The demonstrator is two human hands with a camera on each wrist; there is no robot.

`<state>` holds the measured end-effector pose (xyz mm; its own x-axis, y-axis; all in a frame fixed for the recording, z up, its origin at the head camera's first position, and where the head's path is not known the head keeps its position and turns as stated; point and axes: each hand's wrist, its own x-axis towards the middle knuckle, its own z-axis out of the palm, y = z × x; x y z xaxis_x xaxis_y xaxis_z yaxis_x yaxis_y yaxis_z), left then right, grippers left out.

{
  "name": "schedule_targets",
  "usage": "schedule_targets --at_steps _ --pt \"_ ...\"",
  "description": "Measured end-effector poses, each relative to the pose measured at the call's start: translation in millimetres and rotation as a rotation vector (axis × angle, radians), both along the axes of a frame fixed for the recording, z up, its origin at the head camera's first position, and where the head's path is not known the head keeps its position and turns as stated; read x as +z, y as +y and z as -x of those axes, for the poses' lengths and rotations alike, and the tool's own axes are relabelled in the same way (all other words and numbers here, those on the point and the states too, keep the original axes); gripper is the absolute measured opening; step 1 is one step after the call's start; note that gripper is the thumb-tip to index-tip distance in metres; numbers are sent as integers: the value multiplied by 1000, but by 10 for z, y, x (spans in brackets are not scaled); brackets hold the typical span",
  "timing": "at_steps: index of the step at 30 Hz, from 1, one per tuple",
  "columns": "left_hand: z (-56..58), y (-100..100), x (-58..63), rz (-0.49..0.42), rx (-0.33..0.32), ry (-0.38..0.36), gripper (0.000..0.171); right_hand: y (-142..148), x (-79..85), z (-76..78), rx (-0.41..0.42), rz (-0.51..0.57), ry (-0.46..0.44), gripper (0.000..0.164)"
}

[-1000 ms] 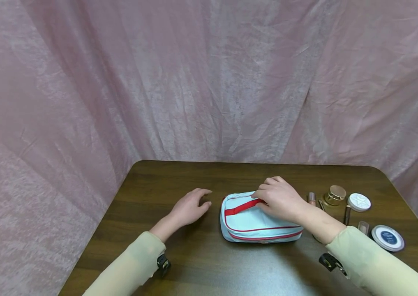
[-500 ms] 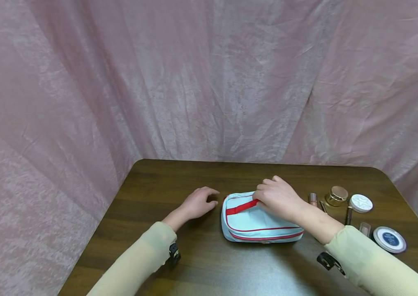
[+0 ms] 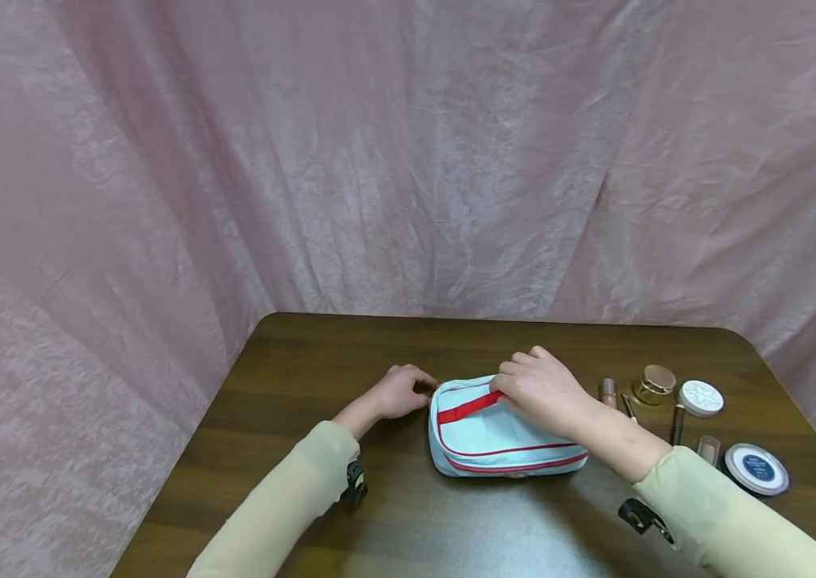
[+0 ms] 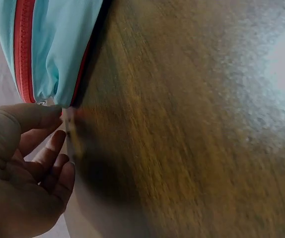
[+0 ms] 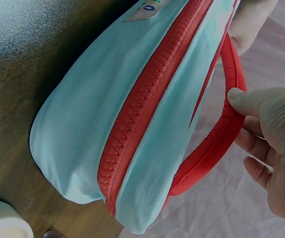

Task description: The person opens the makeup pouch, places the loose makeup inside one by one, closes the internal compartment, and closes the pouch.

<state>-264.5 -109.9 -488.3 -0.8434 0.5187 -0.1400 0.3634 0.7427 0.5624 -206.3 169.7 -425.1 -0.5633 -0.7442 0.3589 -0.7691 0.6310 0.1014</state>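
A light blue zip pouch [image 3: 509, 433] with red piping lies on the wooden table. My right hand [image 3: 543, 391] grips its red carry handle [image 5: 209, 153], thumb on top and fingers curled underneath, the strap pulled up in a loop. At the pouch's left end is my left hand [image 3: 398, 392]. In the left wrist view its thumb and forefinger pinch at the end of the red zipper [image 4: 24, 54]; a small red tip, apparently the zipper pull [image 4: 61, 113], shows at the thumb tip, mostly hidden by the fingers. The zipper looks closed in the right wrist view.
Right of the pouch lie a pinkish tube [image 3: 608, 392], a gold-lidded jar [image 3: 655, 382], a white round case [image 3: 700, 398], a dark pencil-like stick [image 3: 678, 424] and a round tub with a blue label [image 3: 757, 469]. A pink curtain [image 3: 408, 160] hangs behind the table.
My left hand has moved right across the table to the pouch's left end, and its fingers have closed in there. The right hand stays on the handle.
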Motion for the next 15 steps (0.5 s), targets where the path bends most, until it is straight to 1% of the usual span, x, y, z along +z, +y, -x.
schedule_targets --at_steps 3,6,8,12,15 --pt "25 5 -14 3 15 -13 28 0 -3 2 -3 6 2 14" --pt "33 3 -27 -16 58 -50 24 5 -8 2 -9 12 -2 14" --pt "25 0 -29 -36 88 -76 22 8 -11 2 -14 17 -7 14" --pt "-2 -9 -30 -66 119 -94 19 12 -17 4 -19 28 -13 12" --pt "-22 -23 -47 -119 153 -116 18 14 -25 6 -21 30 -16 10"
